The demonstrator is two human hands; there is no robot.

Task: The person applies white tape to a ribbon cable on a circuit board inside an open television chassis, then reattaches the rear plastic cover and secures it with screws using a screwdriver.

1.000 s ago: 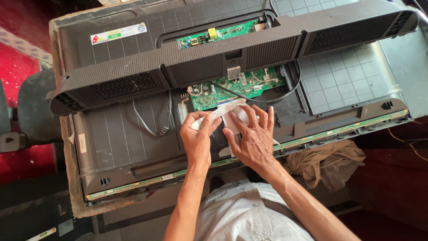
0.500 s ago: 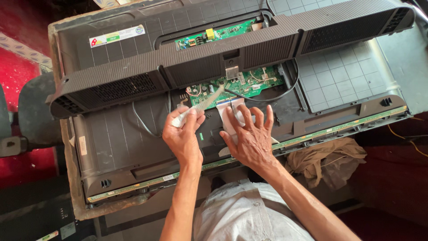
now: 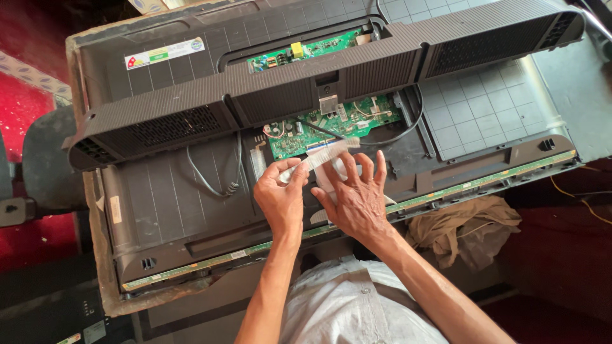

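Note:
A flat television lies face down with its back opened. A green circuit board shows in the middle, and a second green board sits higher up. My left hand grips a white brush whose bristled end points toward the lower edge of the middle board. My right hand lies flat, fingers spread, on white ribbon cables just below that board. A long black ribbed cover runs across the set above both hands.
A grey cable curls on the panel left of my hands. A crumpled brown cloth lies at the set's lower right edge. Red floor covering shows at the left, a grey surface at the right.
My left hand drew away to the left with the brush, then came back right, so the bristles now point at the board. My right hand stayed pressed on the ribbon cables.

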